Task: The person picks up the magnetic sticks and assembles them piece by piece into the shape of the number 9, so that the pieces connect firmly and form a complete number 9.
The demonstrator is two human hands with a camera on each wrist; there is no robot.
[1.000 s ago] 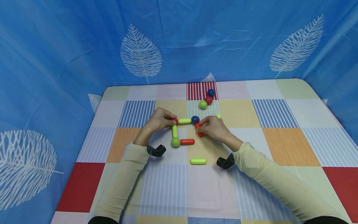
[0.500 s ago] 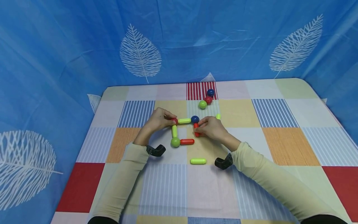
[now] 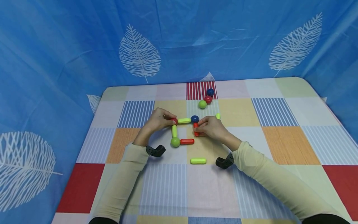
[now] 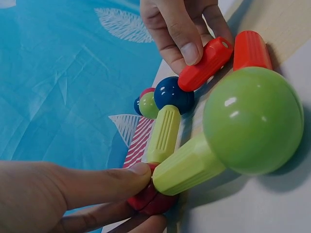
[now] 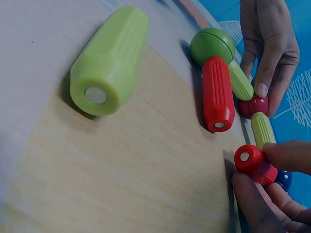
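My left hand pinches a red ball at the corner of a magnetic ball-and-rod shape. From that ball one yellow-green rod runs right to a dark blue ball. Another yellow-green rod comes toward me to a green ball, which bears a red rod pointing right. My right hand holds a second red rod between thumb and fingers, its far end against the blue ball. In the right wrist view its near end shows a silver magnet tip.
A loose yellow-green rod lies in front of the shape. Behind it sit another green ball, a red ball and a dark blue ball close together. Part of a yellow-green rod shows behind my right hand.
The red rod in my right hand has swung slightly left at its near end, now pointing more nearly straight toward me from the blue ball. My left hand stays on the red ball.
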